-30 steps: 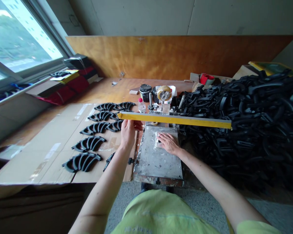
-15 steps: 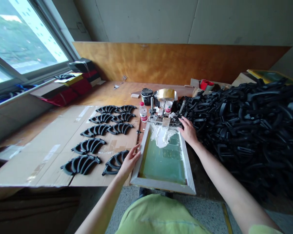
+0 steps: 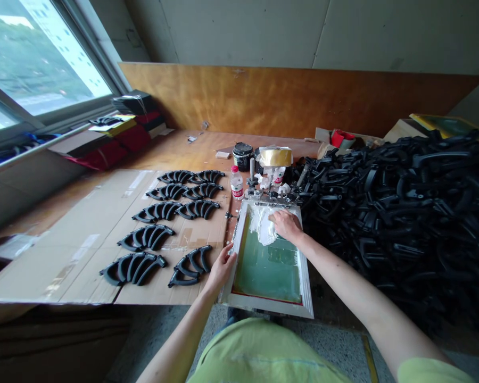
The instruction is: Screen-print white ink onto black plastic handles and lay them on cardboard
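A screen-printing frame [image 3: 308, 298] with green mesh lies flat in front of me, white ink [image 3: 260, 226] smeared at its far end. My left hand [image 3: 222, 265] grips the frame's left edge, fingers curled over it. My right hand [image 3: 286, 224] rests on the mesh at the white ink, fingers curled; whether it holds anything is hidden. Just left of my left hand lies a black curved plastic part [image 3: 189, 263] on cardboard.
Rows of black curved parts [image 3: 167, 210] lie on flat cardboard [image 3: 64, 255] to the left. A big heap of black plastic parts [image 3: 403, 197] fills the right. A small bottle [image 3: 236, 183], black jar [image 3: 242, 155] and tape roll [image 3: 276, 156] stand behind the frame. Window at left.
The frame, raised a second ago, has swung down flat. My left hand moved from its raised edge to its left side. My right hand came from the heap's edge onto the inked mesh.
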Available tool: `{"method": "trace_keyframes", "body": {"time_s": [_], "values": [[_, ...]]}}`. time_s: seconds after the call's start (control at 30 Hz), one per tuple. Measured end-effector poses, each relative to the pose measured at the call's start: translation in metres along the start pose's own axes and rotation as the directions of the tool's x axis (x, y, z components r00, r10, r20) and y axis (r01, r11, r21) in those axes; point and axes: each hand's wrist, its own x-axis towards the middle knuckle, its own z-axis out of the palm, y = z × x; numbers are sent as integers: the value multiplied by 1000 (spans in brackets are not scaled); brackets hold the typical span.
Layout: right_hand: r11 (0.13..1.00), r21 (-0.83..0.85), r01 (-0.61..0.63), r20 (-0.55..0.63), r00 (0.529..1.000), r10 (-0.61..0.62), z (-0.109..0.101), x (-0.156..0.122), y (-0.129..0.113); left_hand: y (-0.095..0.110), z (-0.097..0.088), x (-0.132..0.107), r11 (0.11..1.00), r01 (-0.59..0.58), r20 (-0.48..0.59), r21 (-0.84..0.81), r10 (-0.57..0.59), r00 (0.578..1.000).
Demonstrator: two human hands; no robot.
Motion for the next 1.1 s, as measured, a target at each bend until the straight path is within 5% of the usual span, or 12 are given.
{"method": "trace_keyframes", "body": {"time_s": [0.13, 0.23, 0.43, 0.57, 0.67, 0.87, 0.97, 1.1], "values": [[930, 90, 356, -3, 934, -357, -2, -31, -14, -5, 0, 2, 1000, -14, 31, 19, 13, 999], [846, 173, 504, -8, 860, -511, -13, -40, -7, -4, 0, 1, 1000, -13, 9, 20, 13, 1000], [917, 176, 359, -116, 932, -343, -5, -32, -5, 5, -1, -5, 1000, -6, -15, 1, 6, 1000], [865, 144, 481, -169, 873, -458, 8, -59, -11, 7, -2, -6, 1000, 8, 20, -26, -7, 1000], [835, 198, 513, -145, 858, -492, 0, -62, -7, 11, -3, -7, 1000, 12, 40, -24, -11, 999], [953, 277, 122, -134, 987, -88, -33, 18, 9, 53, -9, -21, 998, 48, 81, -43, -45, 996], [961, 276, -16, -171, 983, 65, -50, 41, 34, 91, -13, -26, 994, 34, 78, -107, -26, 997], [889, 389, -241, -251, 901, 354, -56, 21, 85, 143, -6, -16, 948, -124, 55, -294, 146, 988]]}}
